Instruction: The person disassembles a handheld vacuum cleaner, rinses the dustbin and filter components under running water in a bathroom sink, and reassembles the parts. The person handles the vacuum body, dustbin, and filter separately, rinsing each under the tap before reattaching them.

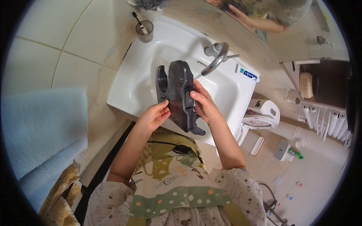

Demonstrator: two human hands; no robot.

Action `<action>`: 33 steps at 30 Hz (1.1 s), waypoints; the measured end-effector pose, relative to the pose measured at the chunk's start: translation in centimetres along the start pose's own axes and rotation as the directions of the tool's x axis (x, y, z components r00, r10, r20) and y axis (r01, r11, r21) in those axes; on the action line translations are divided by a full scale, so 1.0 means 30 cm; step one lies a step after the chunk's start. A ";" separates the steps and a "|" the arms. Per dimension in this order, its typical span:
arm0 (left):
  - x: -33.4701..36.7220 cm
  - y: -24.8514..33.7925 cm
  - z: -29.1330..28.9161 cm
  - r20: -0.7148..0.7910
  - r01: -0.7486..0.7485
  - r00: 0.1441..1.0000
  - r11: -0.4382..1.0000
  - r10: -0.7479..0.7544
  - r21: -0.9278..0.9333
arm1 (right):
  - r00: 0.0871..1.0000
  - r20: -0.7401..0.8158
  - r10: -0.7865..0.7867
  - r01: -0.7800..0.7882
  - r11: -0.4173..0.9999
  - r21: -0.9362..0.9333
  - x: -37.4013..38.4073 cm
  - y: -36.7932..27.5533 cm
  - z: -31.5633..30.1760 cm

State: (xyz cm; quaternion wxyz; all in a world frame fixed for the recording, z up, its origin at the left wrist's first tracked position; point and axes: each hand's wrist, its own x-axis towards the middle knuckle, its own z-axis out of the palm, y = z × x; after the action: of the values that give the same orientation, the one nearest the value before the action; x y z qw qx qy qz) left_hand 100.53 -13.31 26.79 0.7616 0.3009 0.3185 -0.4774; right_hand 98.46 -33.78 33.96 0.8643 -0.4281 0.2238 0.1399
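Note:
Over the white washbasin (135, 90) I hold a dark, glossy plastic part (179, 88). It looks like a tank from a cleaning appliance, with a curved cut-out on its left side and a small tab at its lower end; its exact kind I cannot make out. My right hand (204, 103) grips its right side, thumb on the edge and fingers partly hidden behind. At its lower left edge, the fingers of my left hand (156, 114) are pinched together against it. Beyond the part, the chrome faucet (218, 60) curves over the basin.
A cup (144, 34) with a toothbrush stands at the basin's back left corner. Light blue towels (45, 132) hang at the left. A mirror (264, 22) is above the faucet. To the right are a white bin-like container (264, 109) and a shelf with white items (328, 120).

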 end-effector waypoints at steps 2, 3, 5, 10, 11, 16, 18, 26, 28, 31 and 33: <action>-0.007 0.003 -0.018 -0.006 -0.004 1.000 1.000 0.004 0.004 | 0.992 0.113 0.057 -0.073 0.987 0.142 0.022 0.028 -0.015; -0.008 0.000 -0.038 0.000 -0.009 1.000 1.000 0.009 0.002 | 0.997 0.063 0.046 -0.055 0.987 0.150 0.034 0.046 -0.009; -0.011 0.002 -0.068 -0.003 -0.028 1.000 1.000 0.028 -0.010 | 0.999 0.035 -0.003 0.001 0.997 0.082 0.057 0.052 0.036; -0.035 0.029 -0.101 -0.009 -0.048 0.999 0.997 0.047 -0.053 | 0.993 0.100 -0.058 0.068 0.992 -0.106 0.094 0.077 0.065; -0.030 0.033 -0.111 -0.018 -0.052 0.998 0.998 0.052 -0.042 | 0.993 0.102 -0.052 0.056 0.998 -0.037 0.092 0.096 0.047; -0.001 0.065 -0.148 -0.014 -0.087 0.996 0.996 0.086 -0.037 | 0.981 -0.174 0.090 -0.070 0.990 0.118 0.084 0.164 -0.153; 0.001 0.085 -0.136 -0.026 -0.087 0.996 0.995 0.085 -0.051 | 0.901 -0.398 -0.172 0.234 0.966 0.112 0.193 0.269 -0.470; -0.015 0.153 -0.106 -0.108 -0.097 0.990 0.992 0.089 -0.075 | 0.615 -0.534 -0.580 0.562 0.798 -0.219 0.394 -0.186 -0.617; -0.004 0.168 -0.123 -0.044 -0.062 0.997 0.994 0.059 -0.088 | 0.594 -0.519 -0.614 0.565 0.778 -0.275 0.411 -0.187 -0.563; -0.002 0.184 -0.125 -0.021 -0.054 0.998 0.994 0.052 -0.097 | 0.606 -0.505 -0.614 0.417 0.787 -0.455 0.405 -0.194 -0.479; -0.002 0.183 -0.120 -0.006 -0.044 0.999 0.994 0.044 -0.100 | 0.642 -0.466 -0.609 0.418 0.787 -0.453 0.386 -0.203 -0.464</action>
State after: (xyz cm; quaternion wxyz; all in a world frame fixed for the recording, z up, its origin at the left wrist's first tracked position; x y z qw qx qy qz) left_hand 104.83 -8.53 25.45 0.7854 0.2701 0.3368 -0.4435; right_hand 107.33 -48.00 24.80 0.6767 -0.6230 0.3234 -0.2220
